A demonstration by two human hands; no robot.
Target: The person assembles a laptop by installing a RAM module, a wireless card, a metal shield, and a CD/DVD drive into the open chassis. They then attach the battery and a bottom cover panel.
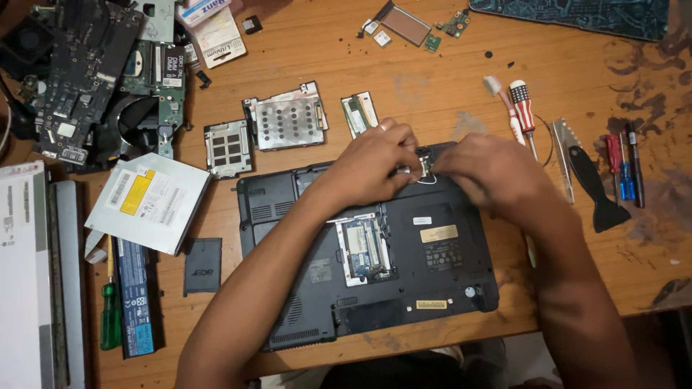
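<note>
In the head view, an upturned black laptop (360,252) lies on the wooden desk (432,94) with several bottom covers off, so that the inner bays are laid open from above. Both hands are met at the open bay near its far edge. The left hand (375,162) is curled over the bay, its fingers (400,137) drawn narrow and pinched on a small part with thin white wires (425,180) trailing from it; what exactly is pinched cannot be told, since the knuckles hide it. The right hand (490,173) is pressed in from the other side, its fingers tucked under and out of sight, so their spread cannot be told. The laptop is set square before the person, probably so that both forearms can be rested across it while the small part is worked.

Around it, a removed metal drive caddy (288,119) and a smaller metal cover plate (227,148) lie just beyond the laptop, with a memory stick (358,114) beside them. A silver disc drive (148,202) and a long battery (133,299) lie to the left, near a green screwdriver (109,317) and stripped circuit boards (94,72). To the right are laid a striped screwdriver (522,108), a toothbrush (502,101) and a black pry tool (595,187), within reach but well apart from the hands. The open memory slot (364,245) is partly crossed by the left forearm.
</note>
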